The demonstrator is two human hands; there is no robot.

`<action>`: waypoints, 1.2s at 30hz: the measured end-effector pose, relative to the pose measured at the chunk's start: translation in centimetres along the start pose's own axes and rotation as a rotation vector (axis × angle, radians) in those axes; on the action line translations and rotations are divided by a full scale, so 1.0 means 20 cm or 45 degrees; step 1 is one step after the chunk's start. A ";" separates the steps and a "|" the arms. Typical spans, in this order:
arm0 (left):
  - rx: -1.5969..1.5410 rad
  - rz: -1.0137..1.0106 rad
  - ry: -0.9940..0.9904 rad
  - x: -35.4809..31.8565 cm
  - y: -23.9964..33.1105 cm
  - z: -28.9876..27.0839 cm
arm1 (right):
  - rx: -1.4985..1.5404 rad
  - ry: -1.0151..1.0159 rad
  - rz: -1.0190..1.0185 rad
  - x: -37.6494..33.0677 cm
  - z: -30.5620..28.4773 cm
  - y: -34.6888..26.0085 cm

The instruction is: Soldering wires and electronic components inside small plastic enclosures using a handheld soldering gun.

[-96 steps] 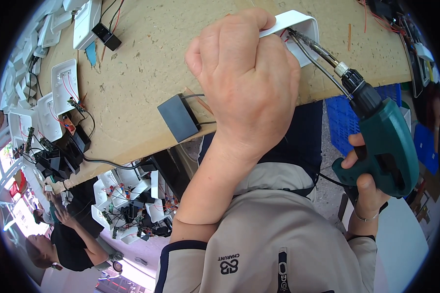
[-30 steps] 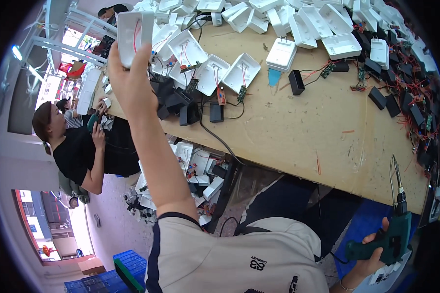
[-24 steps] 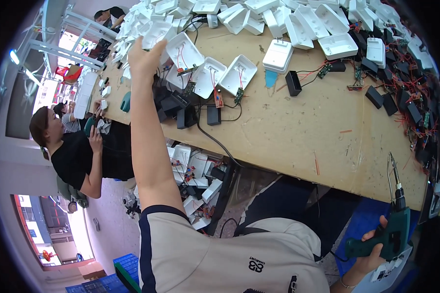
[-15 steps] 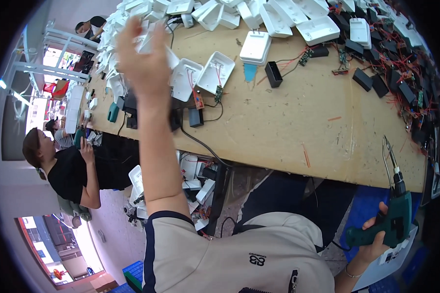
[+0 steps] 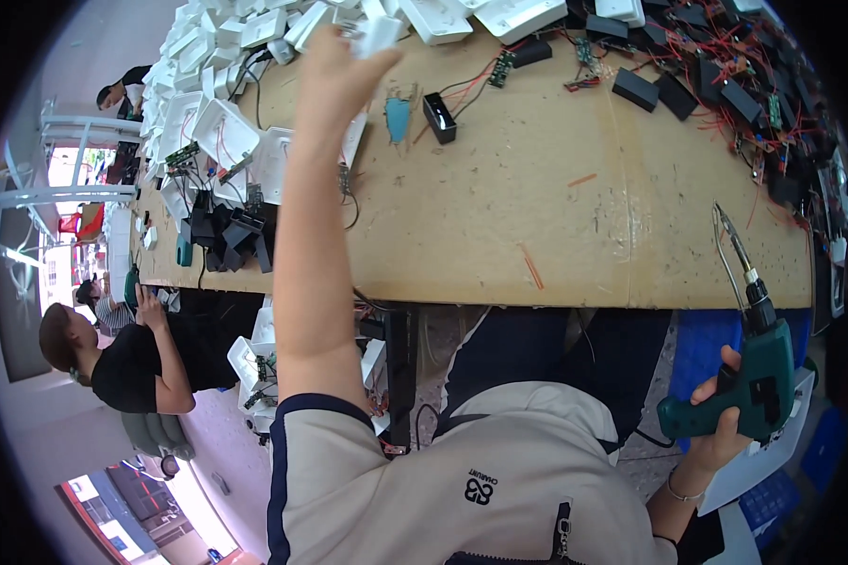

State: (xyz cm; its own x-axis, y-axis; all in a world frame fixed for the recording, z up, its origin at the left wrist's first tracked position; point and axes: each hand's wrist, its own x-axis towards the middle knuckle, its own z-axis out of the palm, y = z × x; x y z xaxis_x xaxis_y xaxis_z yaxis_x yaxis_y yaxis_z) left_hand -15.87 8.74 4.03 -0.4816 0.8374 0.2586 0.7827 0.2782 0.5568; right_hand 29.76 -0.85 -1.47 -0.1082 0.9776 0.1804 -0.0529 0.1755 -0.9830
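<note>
My left hand reaches over the far middle of the table, its fingers closed on a small white plastic case beside the white pile. Part of that case is hidden behind the fingers. My right hand, low at the right, grips a green soldering gun with its metal tip pointing up over the table edge. A black open box wired to a small green circuit board lies right of my left hand. Beneath my left forearm, a white shell is partly covered.
White shells with wires and boards lie left of my forearm, near several black boxes. Black boxes and red-wired boards heap up at the far right. A person works at the left. A blue patch marks the tabletop.
The white case that stood by the blue patch is now in my left hand. The whole view has shifted, so the table's things appear further left. My right hand still holds the soldering gun.
</note>
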 end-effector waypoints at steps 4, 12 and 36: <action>-0.660 0.090 -0.157 -0.25 0.20 -0.03 | 0.038 -0.002 0.011 0.01 -0.03 0.02; -0.427 0.731 -0.679 -0.53 0.48 0.45 | 0.028 -0.005 -0.002 0.00 0.03 0.00; 0.191 0.621 0.019 -0.30 0.14 0.17 | 0.005 0.065 -0.005 -0.03 -0.01 0.03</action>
State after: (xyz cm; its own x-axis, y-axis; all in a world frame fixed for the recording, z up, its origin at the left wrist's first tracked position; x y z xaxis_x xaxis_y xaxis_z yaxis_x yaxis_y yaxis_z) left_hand -9.50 6.06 1.39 -0.0510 0.8803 0.4717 0.9653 -0.0777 0.2494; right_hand 29.96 -1.39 -2.13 -0.0570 0.9815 0.1826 -0.0569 0.1794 -0.9821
